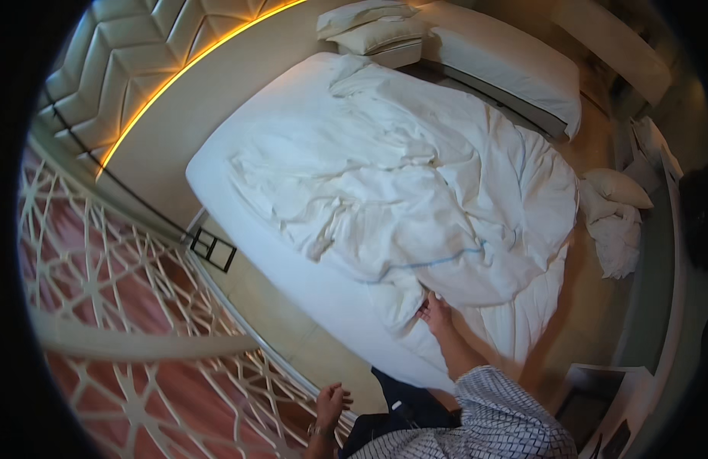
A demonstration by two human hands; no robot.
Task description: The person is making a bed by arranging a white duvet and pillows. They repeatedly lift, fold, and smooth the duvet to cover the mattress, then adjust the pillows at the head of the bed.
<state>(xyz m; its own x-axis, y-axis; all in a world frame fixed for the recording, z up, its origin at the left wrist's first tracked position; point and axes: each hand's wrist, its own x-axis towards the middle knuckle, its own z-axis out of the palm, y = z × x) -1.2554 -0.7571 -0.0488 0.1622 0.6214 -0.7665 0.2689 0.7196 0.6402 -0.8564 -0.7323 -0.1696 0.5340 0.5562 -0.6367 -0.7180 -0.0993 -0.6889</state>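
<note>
A rumpled white duvet (453, 191) with a thin blue line lies heaped over the bed. At its near edge, my right hand (436, 312) pinches the fabric, and part of the fingers is lost in the folds. My left hand (332, 402) hangs low beside my body, away from the bed, its fingers loosely curled and apart with nothing in them. Under the duvet, the smooth white bed sheet (293, 256) shows along the left side of the mattress.
Pillows (377, 34) are stacked at the back by a white-covered bed or bench (507, 61). A pillow (618, 187) and crumpled white linen (615, 237) lie on the right. A lattice screen (140, 398) stands at left, near a black frame (213, 250). A white cabinet (633, 382) is at lower right.
</note>
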